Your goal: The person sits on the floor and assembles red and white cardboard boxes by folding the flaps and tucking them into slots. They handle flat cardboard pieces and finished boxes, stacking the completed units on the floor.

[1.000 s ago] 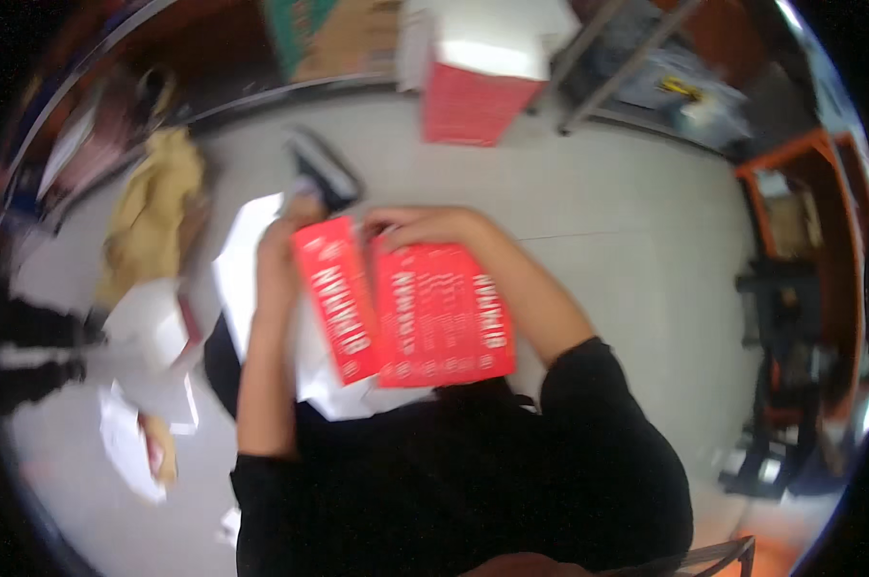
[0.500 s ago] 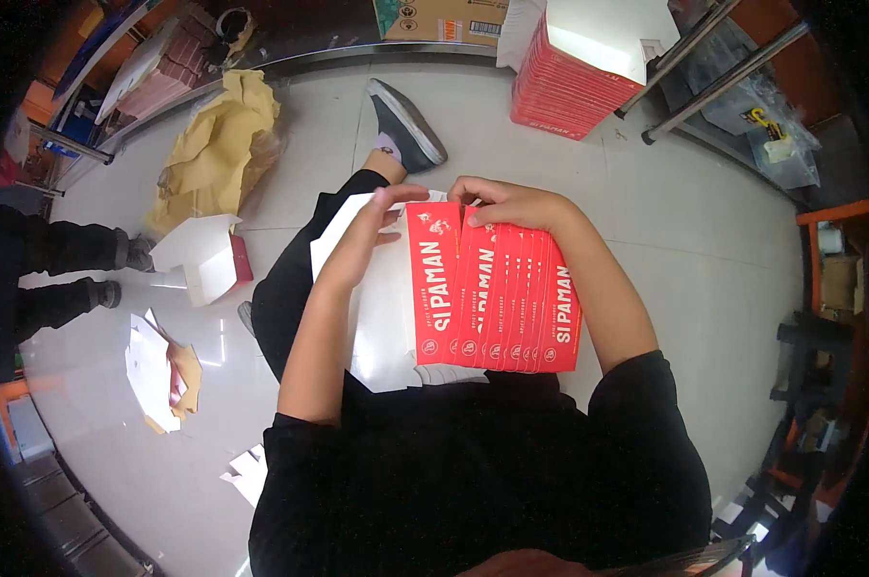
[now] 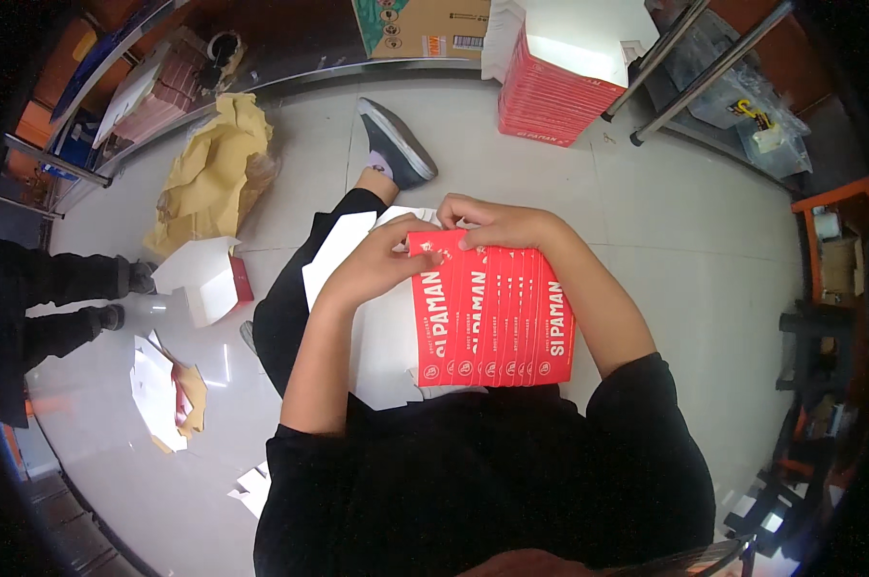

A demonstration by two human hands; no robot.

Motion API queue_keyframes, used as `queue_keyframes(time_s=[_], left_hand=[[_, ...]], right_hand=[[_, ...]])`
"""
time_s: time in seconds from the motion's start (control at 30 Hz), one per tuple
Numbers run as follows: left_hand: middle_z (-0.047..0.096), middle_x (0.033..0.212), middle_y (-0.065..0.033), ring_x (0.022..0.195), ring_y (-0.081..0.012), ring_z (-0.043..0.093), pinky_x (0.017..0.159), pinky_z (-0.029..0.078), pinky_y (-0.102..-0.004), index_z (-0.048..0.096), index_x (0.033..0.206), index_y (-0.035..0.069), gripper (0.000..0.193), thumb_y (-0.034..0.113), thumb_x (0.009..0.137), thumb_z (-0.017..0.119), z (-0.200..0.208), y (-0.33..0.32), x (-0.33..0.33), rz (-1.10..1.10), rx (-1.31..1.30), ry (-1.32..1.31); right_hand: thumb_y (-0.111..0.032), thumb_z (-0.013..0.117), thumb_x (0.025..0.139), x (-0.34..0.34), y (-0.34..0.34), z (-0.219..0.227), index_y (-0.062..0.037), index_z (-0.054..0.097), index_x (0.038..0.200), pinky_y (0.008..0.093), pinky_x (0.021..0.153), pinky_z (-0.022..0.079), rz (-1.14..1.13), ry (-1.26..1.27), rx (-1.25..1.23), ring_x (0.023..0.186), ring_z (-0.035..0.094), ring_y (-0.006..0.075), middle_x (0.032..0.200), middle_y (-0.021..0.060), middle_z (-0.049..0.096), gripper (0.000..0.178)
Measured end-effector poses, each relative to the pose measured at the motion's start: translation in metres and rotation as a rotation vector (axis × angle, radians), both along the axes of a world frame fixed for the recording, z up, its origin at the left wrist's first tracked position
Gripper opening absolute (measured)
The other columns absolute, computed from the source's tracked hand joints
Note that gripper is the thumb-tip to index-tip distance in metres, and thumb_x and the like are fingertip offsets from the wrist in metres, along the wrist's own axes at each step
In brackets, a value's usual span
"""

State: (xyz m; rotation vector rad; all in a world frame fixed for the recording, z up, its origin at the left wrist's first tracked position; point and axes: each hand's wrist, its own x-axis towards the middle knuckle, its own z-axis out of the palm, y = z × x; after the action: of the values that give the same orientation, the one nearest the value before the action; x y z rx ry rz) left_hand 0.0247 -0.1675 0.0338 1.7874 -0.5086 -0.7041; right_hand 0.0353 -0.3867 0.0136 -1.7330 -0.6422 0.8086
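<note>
A row of nested red-and-white cardboard food boxes (image 3: 497, 322) lies across my lap, overlapping red sides facing up and white insides turned left. My left hand (image 3: 377, 260) is closed on the far left corner of the leftmost box, thumb over its red side and the other fingers partly hidden behind the card. My right hand (image 3: 502, 226) bends over the far edge of the row, thumb on a red side close to the left hand. Its fingertips are curled down behind the edge, partly out of sight. White card flaps (image 3: 343, 245) stick out beside my left forearm.
A tall stack of nested red boxes (image 3: 559, 96) stands at the far right beside metal shelf legs. Crumpled brown paper (image 3: 218, 168), one open white box (image 3: 199, 279) and torn card (image 3: 160, 394) lie on the left floor. Another person's legs (image 3: 69, 269) are at far left.
My left hand has come from beside the row, fingers apart, to close on the leftmost box's corner. My right hand stays at the far edge, slightly farther left. The whole view has shifted a little.
</note>
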Motion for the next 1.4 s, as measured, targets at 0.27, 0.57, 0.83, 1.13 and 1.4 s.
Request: queue_keyframes(time_s=[0.27,0.57,0.83,1.13,1.4], left_hand=[[0.058,0.091,-0.0080,0.090,-0.0196,0.055,0.078,0.043,-0.0297,0.059,0.099,0.004,0.033,0.013,0.068,0.065,0.006,-0.009,0.000,0.015,0.060,-0.172],[0.055,0.099,-0.0062,0.084,-0.0163,0.054,0.066,0.041,-0.0271,0.053,0.104,0.000,0.035,0.005,0.069,0.057,-0.030,0.009,0.016,-0.011,-0.214,0.084],[0.059,0.070,-0.0227,0.065,-0.0370,0.058,0.056,0.044,-0.0381,0.058,0.079,-0.007,0.018,0.010,0.072,0.060,-0.082,0.013,0.024,0.001,0.202,-0.547],[0.061,0.066,-0.0120,0.060,-0.0137,0.057,0.055,0.043,-0.0289,0.061,0.078,-0.004,0.017,0.011,0.071,0.063,-0.073,0.011,0.028,-0.060,0.049,-0.315],[0.064,0.074,-0.0087,0.069,-0.0124,0.059,0.062,0.045,-0.0265,0.063,0.078,-0.001,0.012,0.008,0.071,0.064,-0.067,-0.003,0.019,-0.038,-0.002,-0.292]], right_hand=[[-0.020,0.055,0.074,0.009,0.001,-0.020,-0.0032,0.046,0.095,0.0282,0.083,0.033,0.042,-0.105,0.144,0.092,0.040,0.0166,0.095,0.0060,0.041,0.029],[-0.018,0.052,0.072,0.003,0.003,-0.009,-0.0040,0.043,0.087,0.0283,0.079,0.034,0.030,-0.185,0.028,0.087,0.041,0.0155,0.090,0.0064,0.043,0.022],[-0.020,0.050,0.074,0.007,0.006,-0.017,-0.0041,0.043,0.089,0.0290,0.083,0.032,0.043,-0.196,-0.020,0.092,0.041,0.0186,0.093,0.0079,0.044,0.023],[-0.026,0.048,0.076,0.003,0.012,-0.005,-0.0040,0.042,0.090,0.0328,0.089,0.029,0.080,-0.318,-0.120,0.099,0.037,0.0246,0.097,0.0105,0.043,0.026],[-0.034,0.047,0.081,0.006,0.010,-0.009,-0.0051,0.046,0.095,0.0321,0.086,0.032,0.082,-0.274,-0.141,0.095,0.040,0.0189,0.093,0.0067,0.046,0.032]])
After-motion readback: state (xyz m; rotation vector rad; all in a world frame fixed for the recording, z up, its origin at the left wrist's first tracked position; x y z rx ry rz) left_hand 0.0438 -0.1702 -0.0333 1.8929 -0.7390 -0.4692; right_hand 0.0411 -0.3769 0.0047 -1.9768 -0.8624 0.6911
